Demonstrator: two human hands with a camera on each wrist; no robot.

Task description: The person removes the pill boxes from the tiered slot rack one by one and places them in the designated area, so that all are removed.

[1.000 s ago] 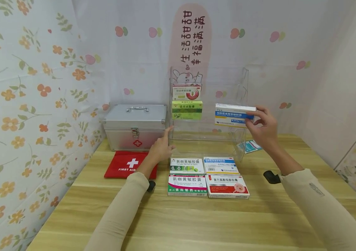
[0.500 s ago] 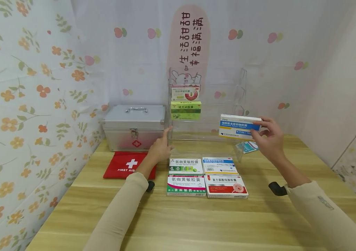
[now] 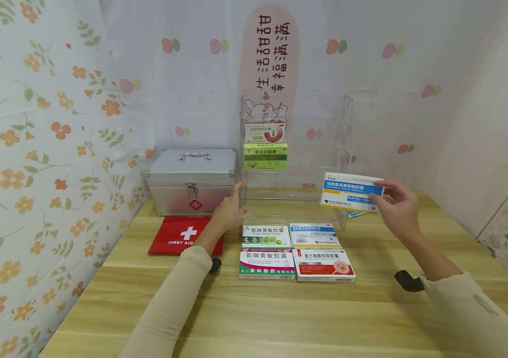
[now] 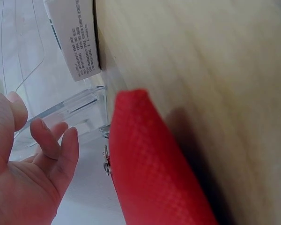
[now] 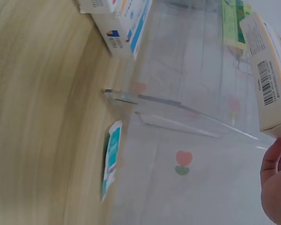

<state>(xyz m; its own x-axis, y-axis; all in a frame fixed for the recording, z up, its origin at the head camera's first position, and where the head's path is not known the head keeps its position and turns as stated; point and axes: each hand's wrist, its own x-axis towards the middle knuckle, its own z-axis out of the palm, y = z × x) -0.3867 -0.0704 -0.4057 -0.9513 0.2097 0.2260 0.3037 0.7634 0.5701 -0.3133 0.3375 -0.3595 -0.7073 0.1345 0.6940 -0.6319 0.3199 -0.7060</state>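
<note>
In the head view my right hand [image 3: 399, 206] pinches a white, blue and yellow medicine box [image 3: 345, 190] by its right end, in front of the right side of a clear acrylic display rack [image 3: 298, 194]. The box's barcode end shows in the right wrist view. My left hand [image 3: 230, 213] is at the rack's left side, thumb and fingers on either side of the clear panel [image 4: 82, 105] in the left wrist view. On the rack's left half, a white and red medicine box [image 3: 264, 133] sits above a green medicine box [image 3: 265, 157].
Several medicine boxes [image 3: 267, 263] lie in two rows before the rack. Left stand a silver first-aid case [image 3: 191, 184] and a red first-aid pouch [image 3: 168, 238]. A teal and white packet [image 5: 111, 157] lies by the rack's right side. Patterned cloth hangs behind and on the left.
My right hand has drawn the blue and white box down, to the right and away from the rack. The left hand stays at the rack's left side.
</note>
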